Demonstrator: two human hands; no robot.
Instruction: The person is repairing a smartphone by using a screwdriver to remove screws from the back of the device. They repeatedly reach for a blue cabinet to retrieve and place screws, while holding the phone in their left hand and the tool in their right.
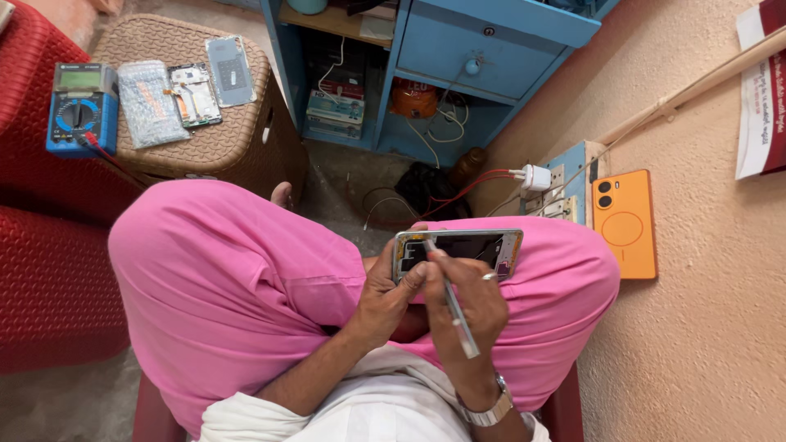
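1. The left hand (383,296) wraps its fingers around the near end of an opened phone (458,252), the thumb pressed on the frame's edge; the fingers are clamped on the phone
2. The phone lies on its side across the pink-trousered knee (565,278), its back removed and inner parts showing, stretching away from the left fingertips toward the wall
3. The right hand (471,307) pinches a thin metal tool (450,301) between thumb and forefinger, pen-fashion; those fingers are closed tight on it, and a ring sits on one finger
4. The tool's tip touches the phone's inside just beyond the left thumb, while its shaft slants back past the right knuckles toward the wrist, which wears a metal watch (490,409)
5. Well beyond the right fingertips an orange phone back cover (624,223) leans on the wall, beside a switchboard with a white charger (536,177) plugged in
6. Far out from the left fingers a woven brown stool (237,123) carries a blue multimeter (80,108), a bubble-wrap pouch (149,102), a phone frame (195,94) and a grey panel (229,70)
7. Farther ahead stands a blue cabinet (483,49)
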